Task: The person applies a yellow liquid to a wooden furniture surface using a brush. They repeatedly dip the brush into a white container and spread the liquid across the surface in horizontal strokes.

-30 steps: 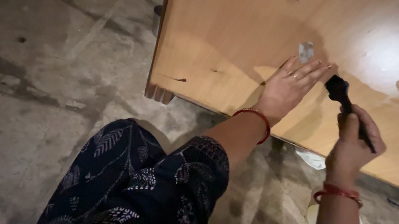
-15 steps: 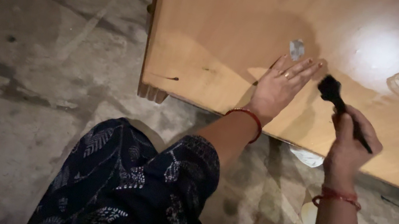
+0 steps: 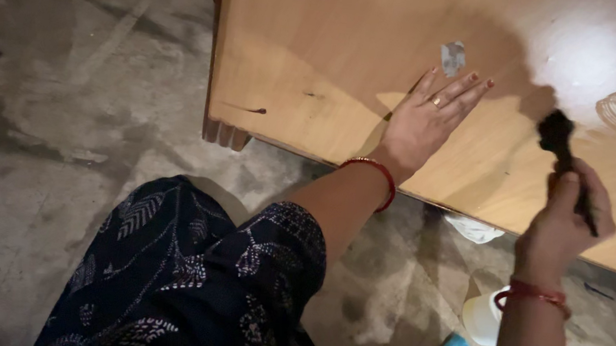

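Wooden worktop (image 3: 326, 33): your left hand (image 3: 426, 121) lies flat, fingers spread, near its front edge. Right hand (image 3: 567, 223), fingers clamped on the black brush (image 3: 561, 147), bristles pointing away, sits right of it.

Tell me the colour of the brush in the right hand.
Black: the brush in the right hand, head view.

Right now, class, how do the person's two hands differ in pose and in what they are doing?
The left hand lies flat, fingers spread, on the wooden panel; the right hand is closed around a black brush. The left holds nothing; the right holds the brush. Both wrists wear red bangles.
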